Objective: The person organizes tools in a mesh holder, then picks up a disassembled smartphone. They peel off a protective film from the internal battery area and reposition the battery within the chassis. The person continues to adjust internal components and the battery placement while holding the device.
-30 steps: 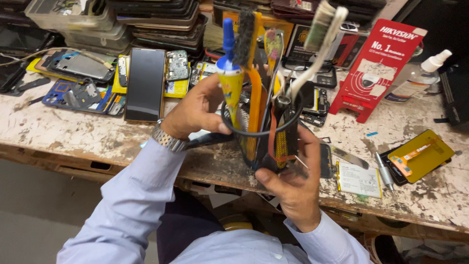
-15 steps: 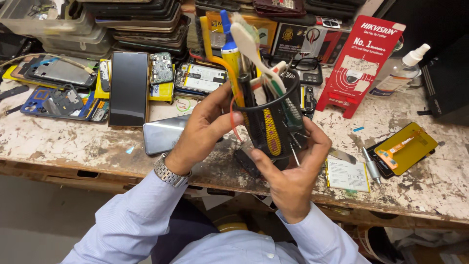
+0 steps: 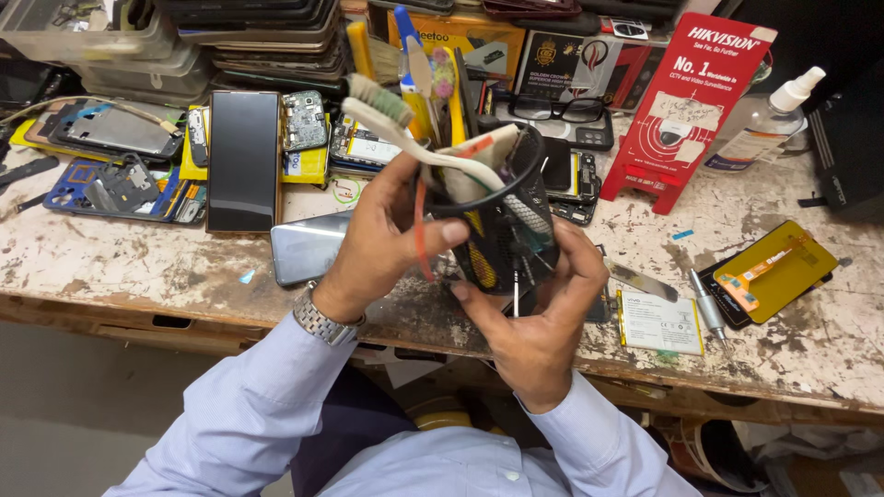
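A worn, paint-stained wooden workbench [image 3: 138, 262] fills your view, crowded with phone parts. Above its front edge you hold a black wire-mesh tool cup [image 3: 505, 225], tilted so its mouth points up and to the left. Your right hand [image 3: 539, 317] cradles the cup from below, fingers curled shut around its base and far wall. Your left hand [image 3: 387, 230] sits against the cup's left side, thumb pressed on the rim, fingers closed around a thin orange-red tool [image 3: 420, 230] that reaches into the cup. A white toothbrush with worn bristles [image 3: 405, 124] sticks out of the cup's mouth, up and to the left. Just left of the cup, partly under your left hand, a grey phone back [image 3: 308, 247] lies flat. Further left of the cup lies a black phone screen [image 3: 242, 158]. Up and to the right of the cup stands a red printed card box [image 3: 695, 101], and low to the cup's right lies a white flat battery [image 3: 659, 322].
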